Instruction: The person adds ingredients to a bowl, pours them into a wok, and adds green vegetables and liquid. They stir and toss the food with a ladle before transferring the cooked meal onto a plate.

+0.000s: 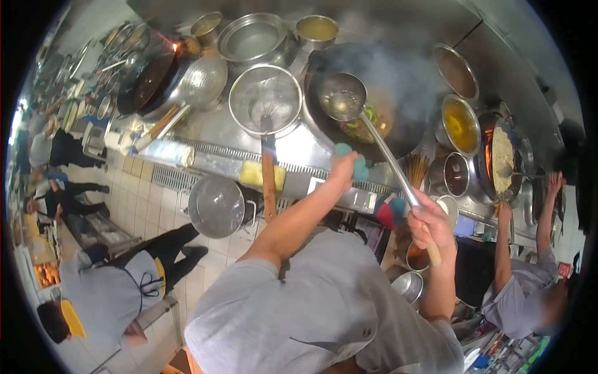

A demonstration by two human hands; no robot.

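My right hand [431, 219] is wrapped round the wooden end of a long-handled ladle [392, 149]. The ladle's round bowl hangs over a large dark wok [411, 134], and some liquid seems to lie in it. Inside the wok are green pieces and other food [372, 121], partly hidden by the ladle, with smoke rising. My left hand [344, 169] is closed on a teal cloth [359, 163] at the wok's near edge. Whether it also grips the wok's rim or handle under the cloth cannot be seen.
Left of the wok lies a wire strainer [265, 100] with a wooden handle. Metal pots [252, 38] stand behind. A bowl of yellow oil [461, 126] is at the right, near a co-worker [523, 293] at another wok [501, 159]. A large pot [216, 206] stands lower left.
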